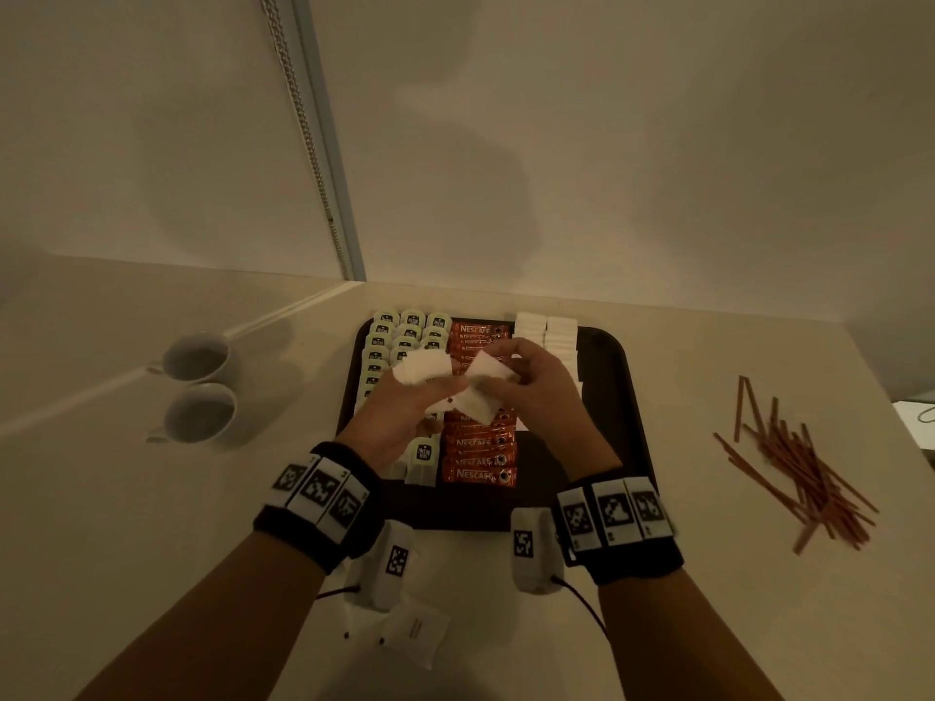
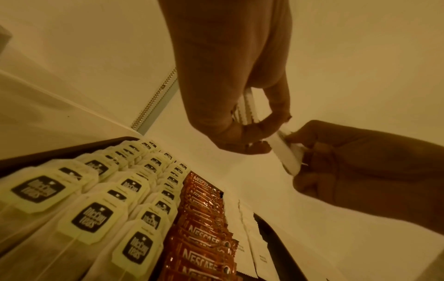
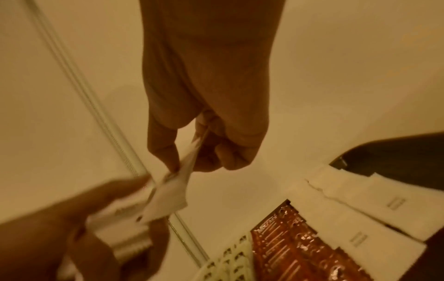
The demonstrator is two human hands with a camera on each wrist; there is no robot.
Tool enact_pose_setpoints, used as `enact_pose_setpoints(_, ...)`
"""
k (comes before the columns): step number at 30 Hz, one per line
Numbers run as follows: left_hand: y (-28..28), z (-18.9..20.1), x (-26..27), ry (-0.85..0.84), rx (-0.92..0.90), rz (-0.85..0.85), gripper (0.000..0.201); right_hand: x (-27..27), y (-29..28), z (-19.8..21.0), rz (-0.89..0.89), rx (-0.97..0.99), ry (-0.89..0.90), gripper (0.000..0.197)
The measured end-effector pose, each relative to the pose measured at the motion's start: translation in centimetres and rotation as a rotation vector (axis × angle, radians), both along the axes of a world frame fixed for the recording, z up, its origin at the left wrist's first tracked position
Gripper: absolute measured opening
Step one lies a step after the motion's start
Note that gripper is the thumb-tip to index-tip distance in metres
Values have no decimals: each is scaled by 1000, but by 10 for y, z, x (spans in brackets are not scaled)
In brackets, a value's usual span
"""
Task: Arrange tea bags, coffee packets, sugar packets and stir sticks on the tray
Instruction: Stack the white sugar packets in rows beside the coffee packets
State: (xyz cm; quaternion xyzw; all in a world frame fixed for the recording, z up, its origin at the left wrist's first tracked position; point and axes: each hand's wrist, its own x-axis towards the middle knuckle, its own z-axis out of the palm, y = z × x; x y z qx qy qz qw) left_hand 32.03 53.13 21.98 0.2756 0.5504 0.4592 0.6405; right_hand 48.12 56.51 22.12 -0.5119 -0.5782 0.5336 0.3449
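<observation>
Sugar packets [image 1: 458,384] are what I have in both hands, held above the middle of the tray [image 1: 614,397]. Nearest me, on the table's [image 1: 708,624] near edge below my wrists, two loose white packets [image 1: 415,632] lie off the tray. My left hand [image 1: 392,412] is curled round a small stack of packets; my right hand [image 1: 526,382] pinches a single one between thumb and fingertips, at the stack's edge, so I judge I am peeling it off to lay down. Under my hands the tray carries three columns of tea bags [image 1: 405,336] along its left side, a column of coffee packets [image 1: 478,447] down the centre, and white sugar packets [image 1: 546,331] begun at the far right corner. That sugar run reaches only part of the way toward me, so I take sugar to be the step in hand. Next, the pinched packet wants setting square against the last one in that run without nudging the coffee beside it. Stir sticks [image 1: 804,478] lie heaped near the table's right edge, well apart from the tray, not yet placed. Two cups [image 1: 200,387] stand to the tray's left.
</observation>
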Motion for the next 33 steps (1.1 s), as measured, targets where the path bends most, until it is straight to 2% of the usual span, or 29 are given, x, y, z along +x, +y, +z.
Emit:
enact_pose_setpoints(2,0,-2,2,5,-13,1,37,1,0,3,-15,-34,84,34)
enact_pose_setpoints(5,-1,-5,5,-65,-6,90,42,2,-2,-2,-72,-73,128,35)
enact_pose_setpoints(8,-1,-6,6,-124,6,138,42,2,-7,-11,-72,-100,70,27)
enact_pose_setpoints(10,0,-6,6,-156,-4,134,36,4,-8,-14,-87,-117,114,19)
enact_pose_setpoints(13,-2,-5,4,-307,-42,165,27,22,-2,-19,-233,-144,182,15)
enact_pose_setpoints(17,-6,-7,-5,-456,-65,201,26,60,9,-46,-363,-123,-20,28)
enact_pose_setpoints(22,-5,-6,-10,-458,-21,205,26,82,9,-93,-362,-208,-359,30)
enact_pose_setpoints(26,-4,-6,-11,-448,-10,212,27,76,4,-109,-400,-274,-391,21)
enact_pose_setpoints(33,-3,-7,-11,-461,-39,299,32,62,11,-109,-395,-293,-430,26)
